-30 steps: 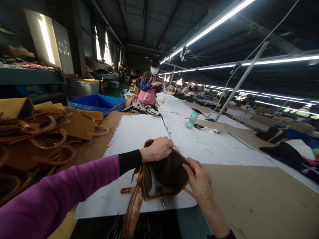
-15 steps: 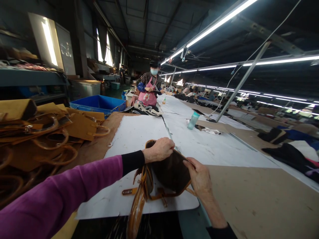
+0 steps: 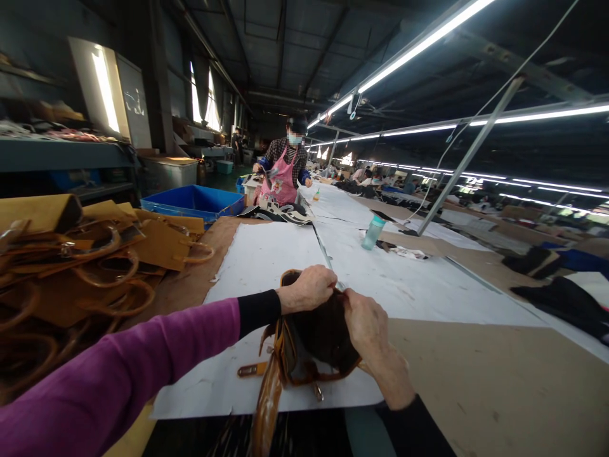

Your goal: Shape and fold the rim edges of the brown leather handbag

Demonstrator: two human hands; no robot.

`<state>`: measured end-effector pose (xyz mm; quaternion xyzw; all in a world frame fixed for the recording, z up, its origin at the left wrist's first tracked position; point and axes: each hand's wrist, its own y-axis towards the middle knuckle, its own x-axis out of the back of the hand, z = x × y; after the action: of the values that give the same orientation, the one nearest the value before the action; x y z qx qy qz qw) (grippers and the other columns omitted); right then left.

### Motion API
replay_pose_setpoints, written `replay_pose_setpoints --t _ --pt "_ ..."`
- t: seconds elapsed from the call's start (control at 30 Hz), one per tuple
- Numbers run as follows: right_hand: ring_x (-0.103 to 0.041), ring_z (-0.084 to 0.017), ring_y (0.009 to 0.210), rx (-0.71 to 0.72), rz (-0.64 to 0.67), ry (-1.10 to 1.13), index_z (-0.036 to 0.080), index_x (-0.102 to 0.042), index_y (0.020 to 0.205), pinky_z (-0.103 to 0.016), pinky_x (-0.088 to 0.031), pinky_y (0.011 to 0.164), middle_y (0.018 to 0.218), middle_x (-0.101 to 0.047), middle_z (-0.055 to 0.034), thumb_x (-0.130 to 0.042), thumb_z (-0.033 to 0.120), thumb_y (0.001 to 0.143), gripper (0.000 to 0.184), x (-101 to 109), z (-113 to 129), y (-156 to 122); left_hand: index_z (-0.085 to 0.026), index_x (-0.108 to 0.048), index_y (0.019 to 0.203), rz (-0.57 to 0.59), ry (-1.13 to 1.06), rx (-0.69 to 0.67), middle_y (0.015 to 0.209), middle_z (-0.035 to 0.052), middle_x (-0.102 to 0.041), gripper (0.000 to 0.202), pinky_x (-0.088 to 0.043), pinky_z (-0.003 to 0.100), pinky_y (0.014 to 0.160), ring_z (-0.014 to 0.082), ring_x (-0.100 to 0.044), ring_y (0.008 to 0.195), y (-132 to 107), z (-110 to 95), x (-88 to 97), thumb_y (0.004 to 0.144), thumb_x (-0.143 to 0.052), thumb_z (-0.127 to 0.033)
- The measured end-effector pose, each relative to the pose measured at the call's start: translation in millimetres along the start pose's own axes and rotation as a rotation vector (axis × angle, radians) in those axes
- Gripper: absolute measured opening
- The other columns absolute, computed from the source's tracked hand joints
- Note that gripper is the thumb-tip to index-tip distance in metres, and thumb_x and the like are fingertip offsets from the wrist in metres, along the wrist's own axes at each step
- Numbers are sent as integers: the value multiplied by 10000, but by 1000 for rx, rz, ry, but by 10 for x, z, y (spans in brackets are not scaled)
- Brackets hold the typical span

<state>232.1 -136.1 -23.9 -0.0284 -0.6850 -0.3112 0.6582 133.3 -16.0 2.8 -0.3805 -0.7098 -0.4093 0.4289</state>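
A brown handbag (image 3: 328,339) with tan edging lies on the white sheet (image 3: 200,374), its dark mouth facing me. My left hand (image 3: 310,289) is closed on the bag's far rim. Close beside it, my right hand (image 3: 368,322) pinches the same rim a little to the right, fingers nearly meeting the left ones. A plastic-wrapped handle (image 3: 268,406) hangs from the bag over the near table edge. One tan strap with a metal fitting (image 3: 252,369) sticks out to the left, and a small metal clasp (image 3: 318,391) shows at the near rim. My fingertips are partly hidden.
Tan bag pieces with looped handles (image 3: 109,254) are heaped at left. Behind them is a blue bin (image 3: 195,200). A teal bottle (image 3: 373,233) stands on the table, near a slanted metal post (image 3: 469,158). A person in a pink apron (image 3: 281,174) stands at the far end.
My right hand has moved left and up along the rim, close to my left hand. The person in the apron has spread their arms apart. The view has shifted slightly.
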Motion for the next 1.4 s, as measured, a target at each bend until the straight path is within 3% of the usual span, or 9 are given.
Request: replay_pose_setpoints --t 0.1,0.23,0.3,0.4,0.53,0.7,0.83,1.2,1.4 --pt "-547 -179 568 13 -20 -40 216 -614 816 -312 -177 528 653 -633 -62 -390 287 924 259 -32 -15 15 -172 -589 885 -40 15 -35 894 53 -629 139 -465 288 738 206 -575 859 -71 75 42 755 -564 -213" --pt "-559 -183 591 47 -37 -51 219 -595 777 -308 -206 540 643 -633 -44 -384 358 937 300 6 -169 -51 -134 -454 1195 -44 81 -3 1102 112 -600 645 -459 348 838 275 -544 1023 -178 257 98 637 -743 -280" --pt "-559 -183 588 69 -33 -53 227 -592 773 -305 -217 544 630 -626 -30 -393 378 935 297 36 -243 -98 -170 -423 1259 41 101 35 1105 102 -615 659 -463 355 826 277 -567 1009 -193 331 115 669 -708 -232" --pt "-554 -189 572 92 -63 -69 232 -582 758 -302 -218 536 601 -612 -21 -397 392 930 299 33 -339 -155 -234 -540 1161 130 79 -14 1045 49 -654 429 -459 322 818 245 -595 975 -153 363 130 742 -590 -160" --pt "-540 -182 547 136 -140 -54 223 -565 733 -293 -232 527 575 -595 -16 -342 397 941 351 -67 -462 -203 -237 -609 1067 148 23 -61 977 26 -678 303 -462 295 785 229 -612 923 -76 283 121 770 -565 -195" --pt "-531 -171 519 140 -188 -37 211 -575 753 -289 -233 520 569 -593 -19 -274 416 956 418 -139 -472 -235 -211 -527 1132 31 27 -177 1054 40 -635 359 -464 284 787 215 -598 939 -75 175 82 781 -497 -141" --pt "-532 -167 503 145 -205 -54 202 -581 745 -290 -222 508 556 -587 -20 -256 410 964 443 -112 -394 -239 -199 -559 997 34 48 -301 1082 31 -599 242 -453 250 779 178 -580 916 -75 129 99 794 -460 -110" --pt "-599 -203 590 79 -103 -108 208 -610 811 -301 -233 533 635 -631 -13 -424 329 933 253 -31 -316 -253 -164 -615 793 -11 -88 -168 767 21 -637 139 -411 217 678 146 -556 728 125 174 -51 764 -486 -121" --pt "-609 -215 654 3 15 -114 210 -589 818 -309 -247 557 671 -637 -24 -391 341 949 272 69 -238 -242 -159 -605 733 -30 -139 -148 675 3 -599 145 -370 201 607 119 -513 641 144 183 -77 726 -474 -96"
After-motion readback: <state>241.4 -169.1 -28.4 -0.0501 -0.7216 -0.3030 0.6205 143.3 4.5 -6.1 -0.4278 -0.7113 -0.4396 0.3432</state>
